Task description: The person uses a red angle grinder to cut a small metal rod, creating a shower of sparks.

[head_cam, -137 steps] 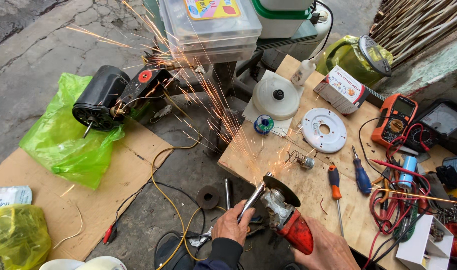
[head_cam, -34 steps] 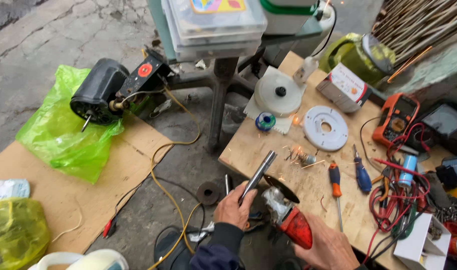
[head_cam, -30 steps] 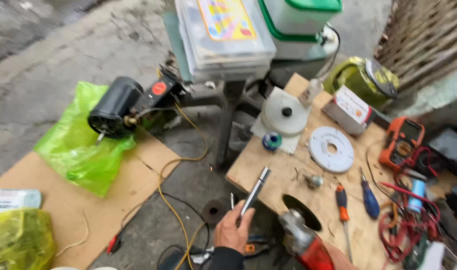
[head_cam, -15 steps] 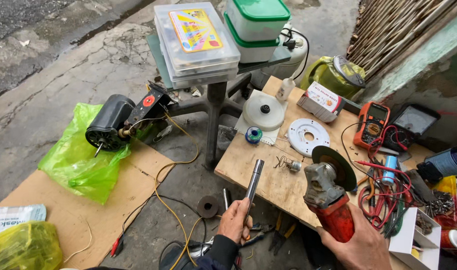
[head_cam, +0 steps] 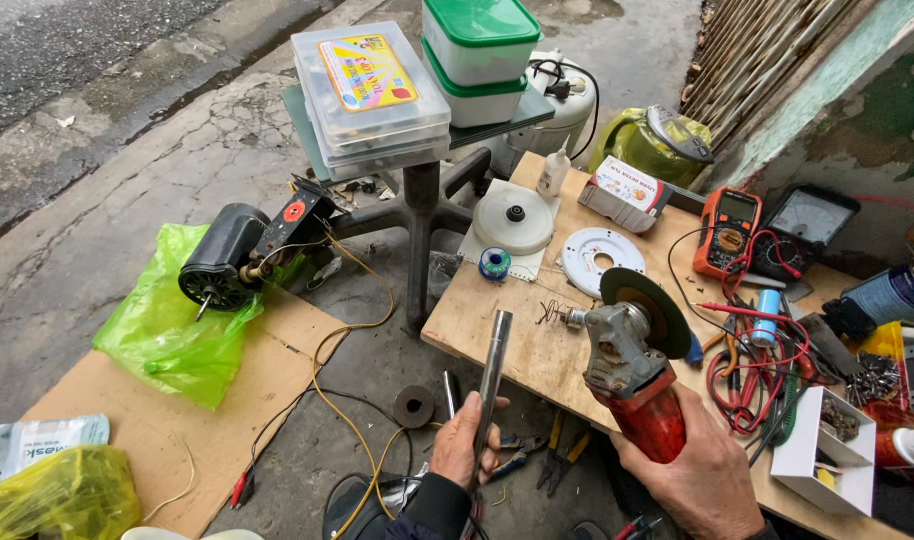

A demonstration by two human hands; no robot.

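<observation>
Fig.: L hand [head_cam: 469,445] gripped a steel rod [head_cam: 492,372] upright, near edge of wooden board [head_cam: 517,345]. R hand [head_cam: 692,475] clasped red grinder [head_cam: 632,375], disc [head_cam: 645,312] raised w/ no sparks. Step: pause btwn cuts; next needs rod steadied before disc meets it.

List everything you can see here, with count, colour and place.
Metal rod: one, silver, in left hand.
Angle grinder: one, red and grey, in right hand.
Electric motor: one, black, on green bag.
Multimeter: one, orange, on wooden board.
Wooden board: one, tan, centre right.
Plastic boxes: stacked, clear, on stand.
Tubs: two, white with green lids, beside boxes.
Left hand: bottom centre.
Right hand: bottom right.
</observation>
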